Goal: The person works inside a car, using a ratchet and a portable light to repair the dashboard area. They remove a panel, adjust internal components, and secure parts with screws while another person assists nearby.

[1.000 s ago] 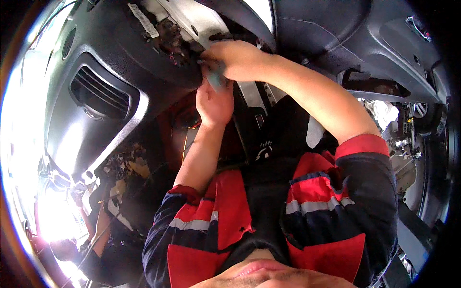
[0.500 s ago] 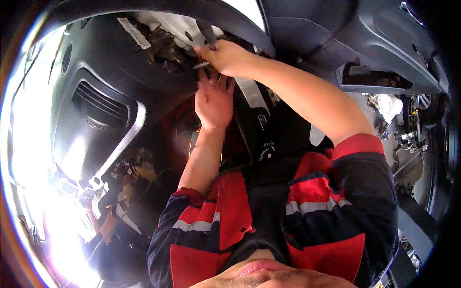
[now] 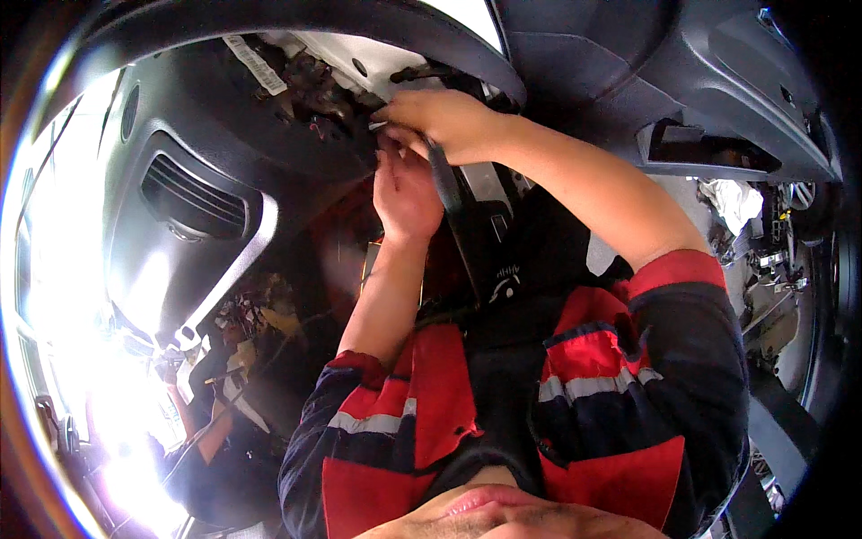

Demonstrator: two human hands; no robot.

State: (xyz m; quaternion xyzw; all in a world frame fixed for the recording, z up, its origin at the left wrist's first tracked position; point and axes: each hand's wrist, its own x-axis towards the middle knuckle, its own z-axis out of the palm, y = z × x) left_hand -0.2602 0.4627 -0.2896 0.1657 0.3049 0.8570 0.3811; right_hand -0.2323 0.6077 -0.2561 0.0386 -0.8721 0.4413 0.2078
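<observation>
At the open side of a car's dashboard my two hands meet. My right hand (image 3: 446, 121) reaches in from the right with its fingers bent and closed at a small pale piece, its kind too small to make out. Just below, my left hand (image 3: 410, 196) points upward, its fingers drawn together and partly hidden behind the right hand. A dark flexible strip (image 3: 437, 171) runs down beside my right hand's fingers; I cannot tell whether they grip it. Dark wiring (image 3: 319, 94) fills the opening left of the fingertips, under a white metal panel (image 3: 359, 58).
The dashboard with its air vent (image 3: 196, 193) lies at left, a label (image 3: 254, 65) at its edge. A door panel with a pocket (image 3: 709, 144) stands at right. Another person's arm (image 3: 214, 431) shows at lower left. Parts and white wrapping (image 3: 732, 205) lie outside at right.
My right hand has shifted slightly down and right, with its fingers more curled. The dark strip, above the hand before, now shows below it. My left fingers have drawn in more.
</observation>
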